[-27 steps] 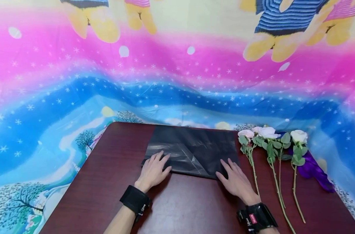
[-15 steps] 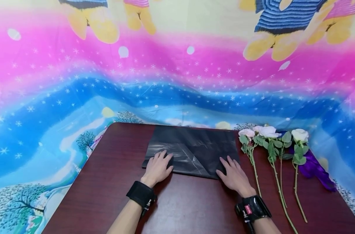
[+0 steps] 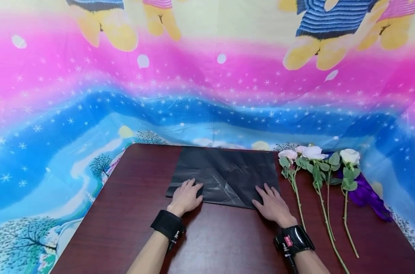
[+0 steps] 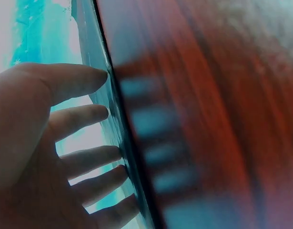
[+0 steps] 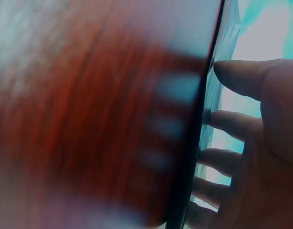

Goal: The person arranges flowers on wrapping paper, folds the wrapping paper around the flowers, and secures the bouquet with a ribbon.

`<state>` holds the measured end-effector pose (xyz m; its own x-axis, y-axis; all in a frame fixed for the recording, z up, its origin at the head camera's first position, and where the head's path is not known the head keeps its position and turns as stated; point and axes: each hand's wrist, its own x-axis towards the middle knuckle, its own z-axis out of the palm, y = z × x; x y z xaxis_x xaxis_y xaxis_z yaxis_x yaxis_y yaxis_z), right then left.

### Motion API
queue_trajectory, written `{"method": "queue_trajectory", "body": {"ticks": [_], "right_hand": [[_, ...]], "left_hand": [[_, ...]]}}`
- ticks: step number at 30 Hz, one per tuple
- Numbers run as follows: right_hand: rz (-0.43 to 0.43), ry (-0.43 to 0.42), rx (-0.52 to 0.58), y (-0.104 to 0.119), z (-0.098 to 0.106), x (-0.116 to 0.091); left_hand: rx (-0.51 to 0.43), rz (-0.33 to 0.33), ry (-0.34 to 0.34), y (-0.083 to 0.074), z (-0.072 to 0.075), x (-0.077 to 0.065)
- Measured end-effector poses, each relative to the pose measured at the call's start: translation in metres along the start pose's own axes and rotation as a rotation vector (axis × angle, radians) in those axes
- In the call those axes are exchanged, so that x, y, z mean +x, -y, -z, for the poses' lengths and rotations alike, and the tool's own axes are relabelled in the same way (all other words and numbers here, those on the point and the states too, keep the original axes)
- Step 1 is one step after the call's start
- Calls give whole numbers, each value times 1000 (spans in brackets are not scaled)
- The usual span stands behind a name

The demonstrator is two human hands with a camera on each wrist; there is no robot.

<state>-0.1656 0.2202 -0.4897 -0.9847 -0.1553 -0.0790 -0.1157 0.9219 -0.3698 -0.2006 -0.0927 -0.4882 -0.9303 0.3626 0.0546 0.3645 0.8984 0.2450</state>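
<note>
A flat black sheet (image 3: 224, 163), shiny and plastic-looking with a pale diagonal crease, lies on the dark red-brown table. My left hand (image 3: 186, 197) rests its spread fingers on the sheet's near left corner. At the near right corner, my right hand (image 3: 273, 204) touches the sheet with its fingers extended. Both wrist views show fingertips (image 4: 99, 78) meeting the sheet's edge, the left hand's and likewise those of the right hand (image 5: 275, 114). Neither hand grips anything. Whether the sheet is one layer or folded, I cannot tell.
Several artificial roses (image 3: 314, 153), white and pale pink with long stems, lie on the table's right side. A purple ribbon or cloth (image 3: 369, 198) lies beyond them at the right edge. A printed curtain (image 3: 207, 83) hangs behind the table (image 3: 142, 171).
My left hand has shifted slightly to the right along the sheet's near edge. The right forearm has moved a little, while its fingers stay at the corner. The sheet looks unmoved.
</note>
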Motion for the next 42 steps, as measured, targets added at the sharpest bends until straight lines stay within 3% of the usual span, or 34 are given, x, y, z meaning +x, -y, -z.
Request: {"method": "queue_trajectory", "body": {"ticks": [10, 23, 42], "right_hand": [[0, 0, -16, 6, 0, -14], [-9, 75, -9, 13, -1, -43], [-7, 110, -22, 19, -11, -72]], "left_hand": [[-23, 23, 34, 1, -2, -11], [-57, -15, 26, 0, 3, -39], [-105, -60, 12, -1, 7, -73]]}}
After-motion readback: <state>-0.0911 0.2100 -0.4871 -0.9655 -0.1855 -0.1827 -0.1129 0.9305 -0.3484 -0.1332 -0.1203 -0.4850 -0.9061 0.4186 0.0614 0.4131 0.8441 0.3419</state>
